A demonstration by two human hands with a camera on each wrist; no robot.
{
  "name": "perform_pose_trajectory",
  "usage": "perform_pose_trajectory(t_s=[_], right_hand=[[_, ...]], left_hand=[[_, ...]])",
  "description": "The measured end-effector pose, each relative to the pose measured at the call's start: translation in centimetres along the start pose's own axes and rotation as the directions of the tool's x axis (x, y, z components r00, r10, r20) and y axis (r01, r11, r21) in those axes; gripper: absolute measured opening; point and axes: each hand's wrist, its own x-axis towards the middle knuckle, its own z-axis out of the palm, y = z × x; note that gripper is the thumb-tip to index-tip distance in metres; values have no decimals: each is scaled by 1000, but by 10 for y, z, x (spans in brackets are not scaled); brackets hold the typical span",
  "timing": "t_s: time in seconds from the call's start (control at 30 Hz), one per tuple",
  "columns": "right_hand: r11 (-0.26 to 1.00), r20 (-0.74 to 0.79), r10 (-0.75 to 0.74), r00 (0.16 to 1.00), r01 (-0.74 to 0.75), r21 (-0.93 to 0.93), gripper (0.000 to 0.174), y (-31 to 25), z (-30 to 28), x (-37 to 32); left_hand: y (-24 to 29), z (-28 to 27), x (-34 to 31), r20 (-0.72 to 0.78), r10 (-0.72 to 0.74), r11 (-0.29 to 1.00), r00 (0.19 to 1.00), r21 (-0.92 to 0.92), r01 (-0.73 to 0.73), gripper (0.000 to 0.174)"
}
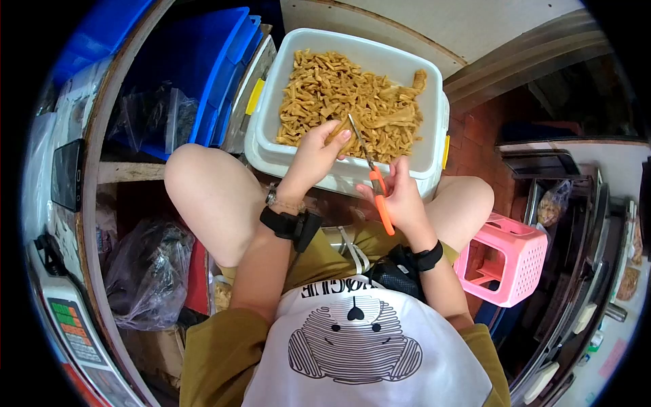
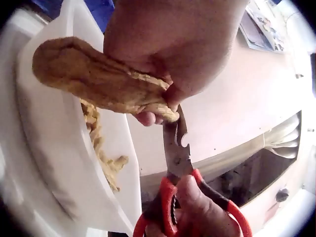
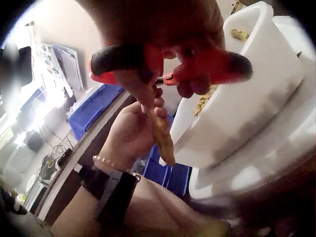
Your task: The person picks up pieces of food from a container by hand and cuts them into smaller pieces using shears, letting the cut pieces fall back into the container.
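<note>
The left hand (image 1: pixel 317 154) pinches a long, wrinkled tan-brown piece (image 2: pixel 94 79) between thumb and fingers, above the near edge of a white tub (image 1: pixel 271 129). Red-handled scissors (image 1: pixel 377 186) are gripped by the right hand (image 1: pixel 400 200), thumb and fingers at the handles. In the left wrist view the scissor blades (image 2: pixel 177 150) meet the narrow end of the piece, beside the left fingertips. Many strips of the same tan stuff (image 1: pixel 339 95) lie heaped in the tub. From the right wrist, the piece (image 3: pixel 163 143) hangs below the left fingers.
The tub stands in front of the person's knees. Blue bins (image 1: pixel 210 74) are at the left, with a plastic bag (image 1: pixel 149 271) and a scale (image 1: pixel 74 325) lower down. A pink plastic stool (image 1: pixel 519 261) stands right of the right knee, near a rack.
</note>
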Motion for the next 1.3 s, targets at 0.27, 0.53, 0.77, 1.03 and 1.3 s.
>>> perform_pose_trajectory(t_s=[0.27, 0.53, 0.77, 1.03, 1.3], right_hand=[[998, 116, 39, 992, -34, -50, 70, -2, 4, -5], [967, 98, 187, 977, -166, -192, 74, -15, -8, -2], [949, 17, 197, 980, -186, -255, 74, -14, -7, -3], [981, 105, 164, 981, -151, -122, 74, -14, -12, -4], [999, 90, -9, 996, 12, -30, 75, -8, -15, -5]], left_hand=[[29, -8, -24, 212, 20, 866, 977, 484, -123, 23], [22, 2, -23, 149, 126, 697, 981, 690, -195, 23], [20, 7, -19, 81, 113, 711, 990, 689, -138, 22], [20, 9, -17, 48, 222, 813, 974, 542, -212, 25], [14, 16, -16, 66, -11, 997, 998, 77, 6, 28]])
